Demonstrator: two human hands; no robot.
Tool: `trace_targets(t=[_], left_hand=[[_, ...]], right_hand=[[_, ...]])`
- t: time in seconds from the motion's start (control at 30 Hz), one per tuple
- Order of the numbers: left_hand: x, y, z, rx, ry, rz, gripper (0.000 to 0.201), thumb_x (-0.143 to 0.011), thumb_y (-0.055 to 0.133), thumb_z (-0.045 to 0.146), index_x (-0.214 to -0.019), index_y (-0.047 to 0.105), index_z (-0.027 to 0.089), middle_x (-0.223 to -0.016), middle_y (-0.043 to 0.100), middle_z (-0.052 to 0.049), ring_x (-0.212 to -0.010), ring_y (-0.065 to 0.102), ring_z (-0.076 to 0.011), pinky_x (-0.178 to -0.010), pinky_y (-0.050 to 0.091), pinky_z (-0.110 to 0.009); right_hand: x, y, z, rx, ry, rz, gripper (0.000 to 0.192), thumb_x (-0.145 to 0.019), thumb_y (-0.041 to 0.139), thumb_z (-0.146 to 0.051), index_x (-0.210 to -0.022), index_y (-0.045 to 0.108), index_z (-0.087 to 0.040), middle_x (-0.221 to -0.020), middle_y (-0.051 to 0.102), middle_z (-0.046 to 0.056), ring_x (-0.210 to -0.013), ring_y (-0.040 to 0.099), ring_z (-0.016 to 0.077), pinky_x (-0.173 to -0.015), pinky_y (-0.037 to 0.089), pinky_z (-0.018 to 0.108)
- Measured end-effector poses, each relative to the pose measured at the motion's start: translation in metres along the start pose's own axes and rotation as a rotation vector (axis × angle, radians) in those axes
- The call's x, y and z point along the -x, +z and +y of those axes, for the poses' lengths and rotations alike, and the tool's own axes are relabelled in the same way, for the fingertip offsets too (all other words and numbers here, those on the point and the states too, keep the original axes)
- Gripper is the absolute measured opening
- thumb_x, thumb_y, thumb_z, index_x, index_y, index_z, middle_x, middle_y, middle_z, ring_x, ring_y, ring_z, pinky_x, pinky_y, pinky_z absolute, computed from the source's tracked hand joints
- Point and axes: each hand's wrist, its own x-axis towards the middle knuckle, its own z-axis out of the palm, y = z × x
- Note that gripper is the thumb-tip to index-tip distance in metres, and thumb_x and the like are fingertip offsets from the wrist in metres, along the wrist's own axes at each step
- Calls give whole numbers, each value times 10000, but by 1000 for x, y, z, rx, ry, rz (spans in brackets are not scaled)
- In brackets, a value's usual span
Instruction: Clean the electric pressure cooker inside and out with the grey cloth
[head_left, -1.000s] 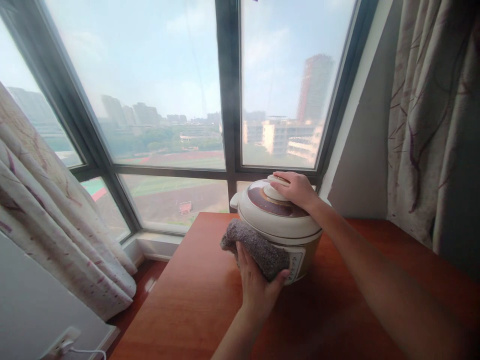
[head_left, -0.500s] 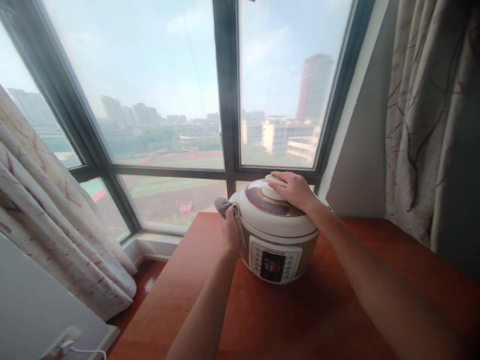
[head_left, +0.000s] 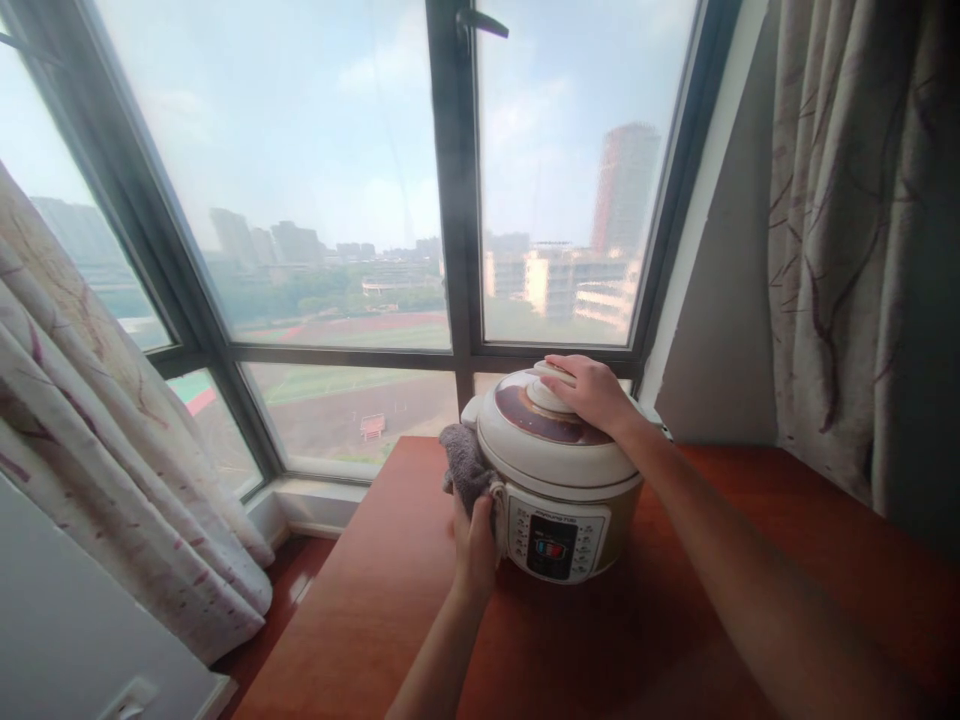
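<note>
Cloth [head_left: 466, 465], a grey, nubbly rag bunched into a wad, is pressed against the left flank of the electric cooker [head_left: 559, 480] by the left hand [head_left: 474, 540], whose fingers are curled shut around it. The cooker stands near the far edge of the counter [head_left: 390, 620], just before the window [head_left: 330, 200]; it is a squat, round, cream-coloured pot with a domed lid ringed in glossy brown, a small knob on top and a flat control panel [head_left: 555, 545] with buttons facing the person. The right hand [head_left: 592, 392] lies spread and palm-down on the lid, fingers draped over the knob, gripping nothing but bearing on it. Wiping well here likely means steady downward pressure from that hand so the pot does not slide on the smooth reddish wood, and following the curved plastic wall with the cloth's soft pile, keeping clear of the buttons. Patterned curtains [head_left: 847, 230] hang at both sides.
</note>
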Motion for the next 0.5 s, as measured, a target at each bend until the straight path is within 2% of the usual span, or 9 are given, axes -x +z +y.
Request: trace_targets(t=[0.07,0.13,0.27,0.33,0.5], left_hand=[[-6,5,4,70,22,19,368,-797,676,400,-1098,687,188,-1153,708,-61,-1173,605,-254,-980,460,-318],[-20,11,9,155,-15,4,348,-796,681,415,-1046,704,174,-1075,731,-60,-1102,641,-245,-938,487,-310],[-58,18,17,359,-271,-71,267,-755,699,403,-882,715,168,-812,743,-20,-835,692,-199,-798,535,-282],[-76,17,19,401,-343,-110,231,-756,682,391,-827,708,173,-748,736,-15,-776,696,-196,-783,546,-290],[-119,14,19,417,-418,-230,251,-764,632,390,-810,712,157,-757,759,-74,-882,718,-272,-923,535,-388]], right_hand=[[0,0,1,6,-2,3,382,-921,589,-390,-1227,699,-191,-1209,717,97,-1129,654,258,-1008,457,336],[0,1,2,8,-3,3,380,-920,590,-391,-1226,700,-194,-1204,719,94,-1124,655,257,-1004,459,336],[-1,1,1,23,17,8,393,-918,592,-383,-1237,694,-177,-1206,715,104,-1121,654,261,-1002,455,334],[-1,1,0,40,36,10,393,-921,588,-375,-1239,692,-170,-1209,712,110,-1123,650,267,-999,451,338],[-1,1,-1,80,62,8,378,-927,583,-365,-1236,694,-178,-1206,711,105,-1112,648,269,-983,450,337]])
